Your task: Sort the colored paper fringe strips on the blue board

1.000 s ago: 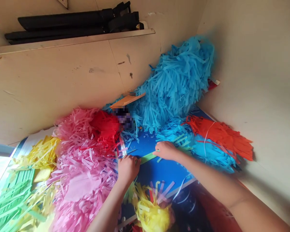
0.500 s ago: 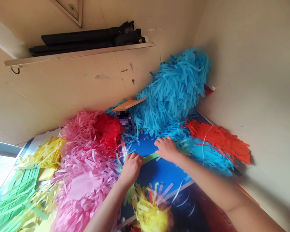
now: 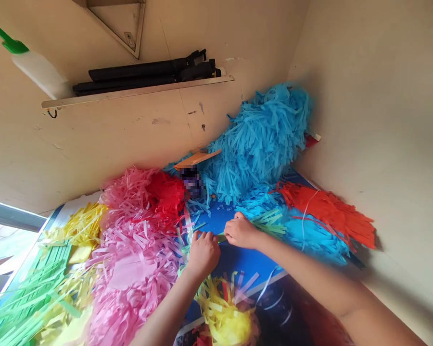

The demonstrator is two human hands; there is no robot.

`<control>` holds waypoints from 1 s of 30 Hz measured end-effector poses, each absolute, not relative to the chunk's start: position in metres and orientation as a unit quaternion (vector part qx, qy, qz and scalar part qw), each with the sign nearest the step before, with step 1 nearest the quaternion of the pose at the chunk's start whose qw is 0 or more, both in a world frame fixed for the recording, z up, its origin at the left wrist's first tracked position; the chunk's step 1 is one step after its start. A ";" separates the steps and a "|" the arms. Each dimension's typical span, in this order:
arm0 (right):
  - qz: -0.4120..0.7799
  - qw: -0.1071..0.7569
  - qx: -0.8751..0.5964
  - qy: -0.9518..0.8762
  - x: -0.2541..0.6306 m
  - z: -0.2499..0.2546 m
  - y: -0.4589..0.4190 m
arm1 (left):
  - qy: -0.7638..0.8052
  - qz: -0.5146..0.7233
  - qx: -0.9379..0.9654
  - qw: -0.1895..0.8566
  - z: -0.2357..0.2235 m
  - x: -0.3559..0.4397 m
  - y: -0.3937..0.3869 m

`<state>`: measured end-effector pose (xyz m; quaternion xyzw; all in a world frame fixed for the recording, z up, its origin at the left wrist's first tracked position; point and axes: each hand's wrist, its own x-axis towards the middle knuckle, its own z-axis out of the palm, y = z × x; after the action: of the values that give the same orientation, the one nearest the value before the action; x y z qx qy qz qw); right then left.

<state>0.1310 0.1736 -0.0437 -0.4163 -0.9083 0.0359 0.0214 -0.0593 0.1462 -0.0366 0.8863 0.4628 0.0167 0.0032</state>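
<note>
Now my right hand [image 3: 241, 231] pinches a green paper strip [image 3: 222, 236] narrowly; my left hand [image 3: 203, 253] curls over it above a blue board [image 3: 238, 262]; its grip I cannot tell.

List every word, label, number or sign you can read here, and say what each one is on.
Nothing can be read. The printed blue sheet shows no legible words, the white bottle shows no readable label, and the orange card shows no writing.
</note>
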 end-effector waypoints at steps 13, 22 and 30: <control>0.111 0.035 -0.434 -0.893 0.136 -0.040 0.185 | 0.467 0.018 0.884 0.003 -0.041 -0.067 0.148; 0.126 0.056 -0.464 -0.875 0.137 -0.041 0.188 | 0.507 0.052 0.860 -0.017 -0.050 -0.058 0.152; 0.054 0.100 -0.424 -0.899 0.113 -0.060 0.161 | 0.499 0.072 0.863 -0.043 -0.058 -0.066 0.146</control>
<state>0.1128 0.1615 -0.0602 -0.4241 -0.8985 0.0537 0.0996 -0.0663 0.1459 -0.0584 0.8629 0.4985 0.0716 -0.0426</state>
